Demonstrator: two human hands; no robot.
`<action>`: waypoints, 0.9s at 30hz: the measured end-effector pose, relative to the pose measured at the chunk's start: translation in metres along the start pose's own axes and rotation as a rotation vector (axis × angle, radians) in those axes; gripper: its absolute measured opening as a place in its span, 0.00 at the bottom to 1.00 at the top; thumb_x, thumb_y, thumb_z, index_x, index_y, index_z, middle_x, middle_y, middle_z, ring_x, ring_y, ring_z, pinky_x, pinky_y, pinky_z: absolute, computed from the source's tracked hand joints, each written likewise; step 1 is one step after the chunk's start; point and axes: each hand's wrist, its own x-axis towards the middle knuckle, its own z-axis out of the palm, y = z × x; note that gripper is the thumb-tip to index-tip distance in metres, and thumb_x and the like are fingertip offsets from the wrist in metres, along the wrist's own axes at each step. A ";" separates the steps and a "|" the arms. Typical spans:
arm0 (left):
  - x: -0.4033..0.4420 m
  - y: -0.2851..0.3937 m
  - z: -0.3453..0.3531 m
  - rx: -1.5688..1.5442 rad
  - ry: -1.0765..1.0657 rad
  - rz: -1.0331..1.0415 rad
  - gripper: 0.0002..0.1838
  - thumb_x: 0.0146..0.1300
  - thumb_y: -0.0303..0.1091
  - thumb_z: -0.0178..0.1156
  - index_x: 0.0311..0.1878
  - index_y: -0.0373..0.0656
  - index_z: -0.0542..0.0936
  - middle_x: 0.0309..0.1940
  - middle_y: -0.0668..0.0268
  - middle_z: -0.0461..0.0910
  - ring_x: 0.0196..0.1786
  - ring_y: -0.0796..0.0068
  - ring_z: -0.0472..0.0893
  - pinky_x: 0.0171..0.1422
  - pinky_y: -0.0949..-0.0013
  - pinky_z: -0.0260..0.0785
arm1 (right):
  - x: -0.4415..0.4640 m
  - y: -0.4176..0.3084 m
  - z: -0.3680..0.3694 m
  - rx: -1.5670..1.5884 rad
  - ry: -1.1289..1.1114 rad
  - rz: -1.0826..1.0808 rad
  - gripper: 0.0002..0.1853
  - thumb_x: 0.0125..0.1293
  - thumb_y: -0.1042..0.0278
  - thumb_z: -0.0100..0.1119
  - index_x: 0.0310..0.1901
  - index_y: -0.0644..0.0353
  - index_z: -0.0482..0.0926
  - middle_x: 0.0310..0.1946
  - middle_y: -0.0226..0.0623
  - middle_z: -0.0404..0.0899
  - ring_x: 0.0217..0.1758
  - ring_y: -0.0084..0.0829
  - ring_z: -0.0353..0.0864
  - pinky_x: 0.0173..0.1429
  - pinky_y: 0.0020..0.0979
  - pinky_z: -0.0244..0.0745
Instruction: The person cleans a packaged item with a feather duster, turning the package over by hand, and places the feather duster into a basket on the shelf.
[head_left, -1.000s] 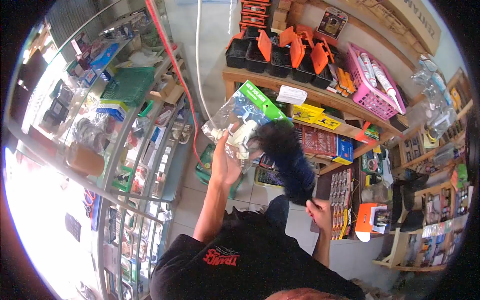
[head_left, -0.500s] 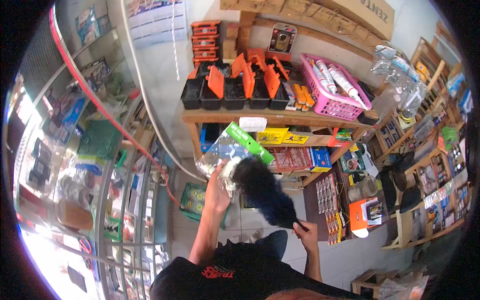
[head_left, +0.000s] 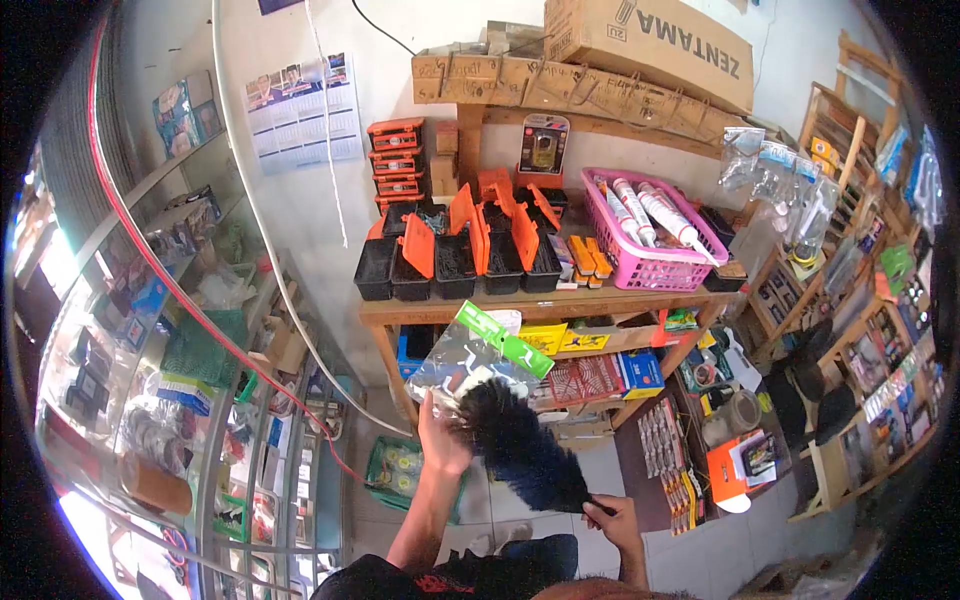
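My left hand (head_left: pixel 442 438) is closed on a clear plastic package (head_left: pixel 452 362) with a green header card, held up in front of the wooden shelf. What is inside is hard to make out; some pale pieces show. With my right hand (head_left: pixel 615 522) I grip the short handle of a dark feather duster (head_left: pixel 530 460). Its fluffy head slants up to the left and overlaps the lower part of the package, close to my left fingers. Whether the feathers press on the plastic I cannot tell.
Ahead, a wooden shelf (head_left: pixel 450 309) carries black bins (head_left: pixel 453 268) with orange lids and a pink basket (head_left: pixel 655 272) of white tubes. A glass display cabinet (head_left: pixel 205 440) stands left. A green crate (head_left: pixel 385 470) sits on the floor. A red hose (head_left: pixel 215 335) hangs left.
The view has tilted up, so the shelf sits lower and more of the wall shows. Both hands keep their hold, and the duster's head still overlaps the package.
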 end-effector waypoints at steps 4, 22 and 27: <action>0.002 0.007 0.015 -0.108 -0.041 -0.047 0.37 0.68 0.64 0.41 0.70 0.47 0.65 0.65 0.56 0.70 0.64 0.52 0.71 0.70 0.44 0.58 | 0.012 -0.002 0.011 0.078 0.109 -0.002 0.10 0.67 0.69 0.61 0.37 0.69 0.81 0.23 0.30 0.77 0.22 0.17 0.71 0.25 0.22 0.66; -0.019 0.038 0.044 -0.182 -0.208 0.189 0.39 0.66 0.67 0.43 0.72 0.50 0.61 0.65 0.56 0.69 0.62 0.56 0.73 0.66 0.43 0.63 | 0.013 -0.018 0.043 0.119 -0.015 -0.083 0.08 0.63 0.73 0.62 0.32 0.71 0.79 0.24 0.31 0.78 0.26 0.19 0.74 0.31 0.25 0.68; -0.022 0.040 0.059 -0.010 -0.038 0.331 0.38 0.67 0.65 0.44 0.71 0.50 0.64 0.63 0.55 0.71 0.61 0.53 0.73 0.66 0.41 0.63 | 0.008 -0.028 0.048 0.017 -0.021 -0.263 0.08 0.63 0.74 0.63 0.34 0.72 0.81 0.22 0.31 0.77 0.25 0.19 0.76 0.27 0.23 0.68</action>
